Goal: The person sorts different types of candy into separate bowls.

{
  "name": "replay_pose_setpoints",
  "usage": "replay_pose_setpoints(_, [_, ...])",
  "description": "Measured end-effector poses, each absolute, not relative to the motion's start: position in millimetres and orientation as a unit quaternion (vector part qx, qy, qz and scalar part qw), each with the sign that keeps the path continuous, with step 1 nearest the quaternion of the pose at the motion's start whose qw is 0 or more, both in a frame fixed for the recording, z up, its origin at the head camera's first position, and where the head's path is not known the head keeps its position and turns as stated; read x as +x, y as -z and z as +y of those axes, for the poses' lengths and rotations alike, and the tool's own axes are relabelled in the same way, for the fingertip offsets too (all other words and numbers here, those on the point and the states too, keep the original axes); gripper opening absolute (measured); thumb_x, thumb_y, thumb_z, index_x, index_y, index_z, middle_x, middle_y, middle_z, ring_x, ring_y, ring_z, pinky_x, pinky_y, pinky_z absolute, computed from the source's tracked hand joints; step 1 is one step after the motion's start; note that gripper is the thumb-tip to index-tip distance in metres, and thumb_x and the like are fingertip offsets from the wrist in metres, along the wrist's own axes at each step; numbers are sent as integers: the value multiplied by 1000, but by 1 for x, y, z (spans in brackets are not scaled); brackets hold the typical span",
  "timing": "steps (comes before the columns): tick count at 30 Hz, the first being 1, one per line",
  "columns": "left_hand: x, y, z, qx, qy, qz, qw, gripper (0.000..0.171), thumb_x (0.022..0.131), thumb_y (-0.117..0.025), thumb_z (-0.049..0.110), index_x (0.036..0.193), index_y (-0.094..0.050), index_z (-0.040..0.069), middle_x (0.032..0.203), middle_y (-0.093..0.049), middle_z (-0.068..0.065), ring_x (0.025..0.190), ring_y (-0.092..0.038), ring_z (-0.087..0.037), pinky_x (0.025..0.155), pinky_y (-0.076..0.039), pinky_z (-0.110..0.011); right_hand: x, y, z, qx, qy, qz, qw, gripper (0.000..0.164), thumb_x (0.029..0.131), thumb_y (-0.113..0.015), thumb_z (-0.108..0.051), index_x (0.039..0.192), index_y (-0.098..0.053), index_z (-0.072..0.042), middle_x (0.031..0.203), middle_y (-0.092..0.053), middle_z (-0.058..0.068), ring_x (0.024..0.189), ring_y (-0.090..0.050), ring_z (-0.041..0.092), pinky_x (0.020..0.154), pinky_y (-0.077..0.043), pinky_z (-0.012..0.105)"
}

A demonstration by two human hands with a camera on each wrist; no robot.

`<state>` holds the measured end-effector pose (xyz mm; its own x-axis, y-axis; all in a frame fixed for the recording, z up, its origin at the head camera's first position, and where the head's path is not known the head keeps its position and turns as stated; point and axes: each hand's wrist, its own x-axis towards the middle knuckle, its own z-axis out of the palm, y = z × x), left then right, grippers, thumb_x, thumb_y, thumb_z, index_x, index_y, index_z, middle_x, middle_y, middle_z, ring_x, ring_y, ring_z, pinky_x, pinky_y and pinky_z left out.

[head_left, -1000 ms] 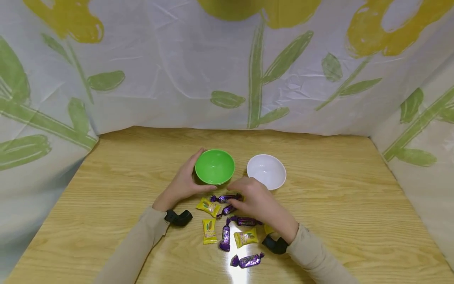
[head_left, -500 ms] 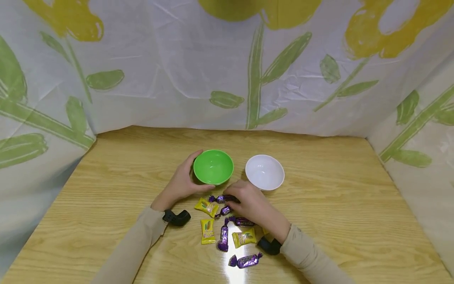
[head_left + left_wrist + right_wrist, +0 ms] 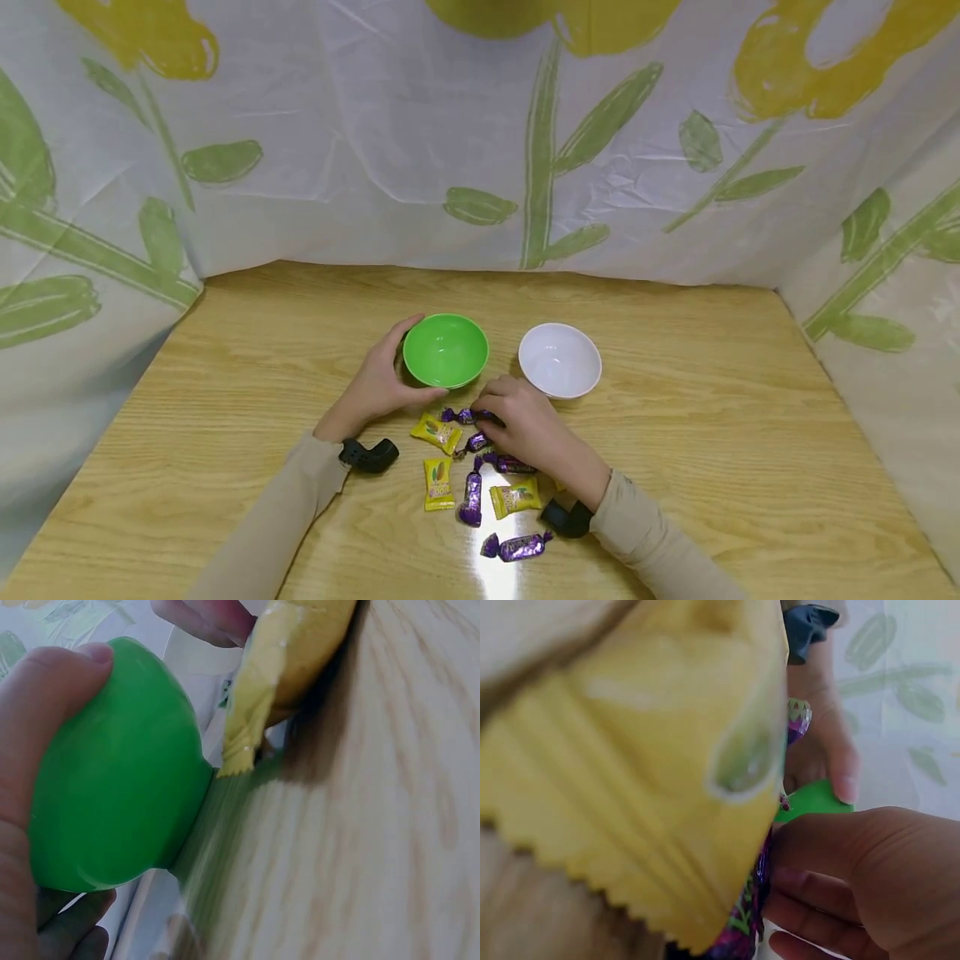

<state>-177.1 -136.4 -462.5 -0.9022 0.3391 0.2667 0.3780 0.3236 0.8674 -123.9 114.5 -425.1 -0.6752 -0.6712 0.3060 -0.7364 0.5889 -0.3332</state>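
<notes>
My left hand [image 3: 377,382] holds the green bowl [image 3: 446,350] from its left side, thumb near the front rim and fingers round the back. In the left wrist view the bowl's green outer wall [image 3: 120,772] lies between thumb and fingers. My right hand [image 3: 528,423] is low over the sweets in front of the bowls, its fingers curled round one end of a purple-wrapped candy [image 3: 457,415]. That end is hidden by the fingers. Beside it lies a second purple candy [image 3: 476,442]. A yellow-wrapped candy [image 3: 652,750] fills much of the right wrist view.
A white bowl [image 3: 560,360] stands right of the green one. Several yellow candies [image 3: 438,483] and purple candies [image 3: 517,547] lie scattered on the wooden table [image 3: 712,417] toward the front. A flowered cloth [image 3: 360,167] hangs behind.
My right hand has come down onto the purple candy and its fingers have closed in there. The green bowl has shifted slightly left with my left hand.
</notes>
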Motion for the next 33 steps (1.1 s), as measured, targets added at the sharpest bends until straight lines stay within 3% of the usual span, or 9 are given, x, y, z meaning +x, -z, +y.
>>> replay_pose_setpoints(13, [-181, 465, -136, -226, 545, -807, 24, 109, 65, -95, 21, 153, -33, 5, 145, -48, -12, 132, -46, -31, 111, -34, -53, -121, 393, 119, 413, -246, -876, 32, 13, 83, -79, -8, 96, -77, -7, 94, -68, 2, 90, -64, 16, 78, -54, 27])
replay_pose_setpoints(21, [-183, 467, -135, -227, 552, -802, 18, 108, 64, -93, 10, 153, -32, 3, 146, -47, -14, 132, -45, -33, 111, -33, -54, -130, 365, 116, 406, -253, -876, 68, 15, 82, -80, -5, 97, -77, -6, 97, -70, 3, 94, -64, 18, 81, -54, 30])
replay_pose_setpoints(33, [-184, 464, -137, -226, 562, -795, 9, 106, 67, -94, 15, 153, -33, 8, 144, -49, -10, 133, -44, -28, 115, -27, -51, -157, 351, 101, 408, -266, -870, 82, 13, 87, -77, -7, 99, -77, -4, 96, -70, 5, 87, -63, 17, 73, -52, 26])
